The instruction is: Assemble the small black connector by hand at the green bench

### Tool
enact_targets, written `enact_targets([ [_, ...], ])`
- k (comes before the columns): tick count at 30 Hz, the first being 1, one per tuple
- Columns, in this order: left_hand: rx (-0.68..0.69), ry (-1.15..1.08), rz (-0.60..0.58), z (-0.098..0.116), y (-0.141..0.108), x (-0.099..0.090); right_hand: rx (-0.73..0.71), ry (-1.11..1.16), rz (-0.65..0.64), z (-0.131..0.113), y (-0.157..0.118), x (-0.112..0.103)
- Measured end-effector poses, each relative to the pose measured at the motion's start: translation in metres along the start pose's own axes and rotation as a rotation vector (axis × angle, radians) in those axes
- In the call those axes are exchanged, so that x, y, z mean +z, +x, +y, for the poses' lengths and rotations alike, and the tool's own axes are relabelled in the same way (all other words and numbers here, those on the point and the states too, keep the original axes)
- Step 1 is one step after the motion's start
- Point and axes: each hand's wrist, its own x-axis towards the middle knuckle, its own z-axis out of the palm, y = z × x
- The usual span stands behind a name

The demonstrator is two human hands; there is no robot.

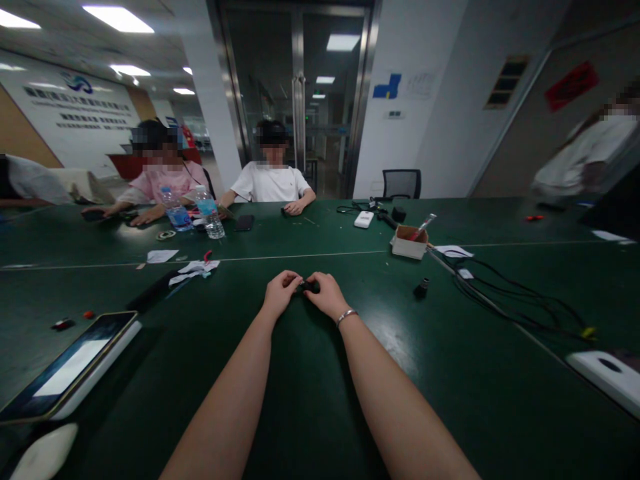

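Note:
Both my hands meet over the green table [310, 380], fingertips close together around a small black object [311, 287]. My left hand [281, 292] pinches its left end, where a tiny light-coloured bit shows. On the other end, my right hand [326, 293] has its fingers closed on the same object; a silver bracelet [347, 317] circles that wrist. What the black object is cannot be made out at this size.
A phone [75, 363] on a white block lies at left, beside a white mouse-like object [46, 455]. Farther off are bottles [210, 212], a small box [409, 243], a black piece [421, 289] and cables [520, 303]. Two people sit opposite.

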Motion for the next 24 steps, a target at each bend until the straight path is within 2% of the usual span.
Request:
enact_targets([
  [4, 0.005, 0.021, 0.009, -0.001, 0.0, 0.002, 0.053, 0.0, -0.044, -0.003, 0.0, 0.001],
  [8, 0.073, 0.094, 0.075, -0.004, 0.002, 0.005, 0.109, -0.123, -0.066, -0.011, -0.002, 0.007],
  [11, 0.028, 0.097, 0.083, -0.003, 0.001, 0.005, 0.119, -0.169, -0.095, -0.016, -0.003, 0.011],
  [14, -0.028, 0.098, 0.04, 0.003, -0.003, 0.004, 0.153, -0.153, -0.174, -0.017, 0.003, -0.004],
  [16, -0.046, 0.085, 0.001, 0.008, -0.006, 0.005, 0.176, -0.109, -0.253, -0.015, 0.01, -0.029],
  [18, -0.085, 0.084, -0.069, 0.012, -0.008, 0.007, 0.148, -0.037, -0.226, -0.009, 0.017, -0.067],
  [19, -0.111, 0.093, -0.105, 0.014, -0.008, 0.007, 0.15, -0.008, -0.143, -0.004, 0.018, -0.088],
  [21, -0.156, 0.124, -0.152, 0.016, -0.007, 0.003, 0.192, -0.004, 0.143, 0.01, 0.016, -0.132],
  [24, -0.174, 0.216, -0.171, 0.019, -0.008, -0.018, 0.356, -0.062, 0.47, 0.044, -0.005, -0.184],
])
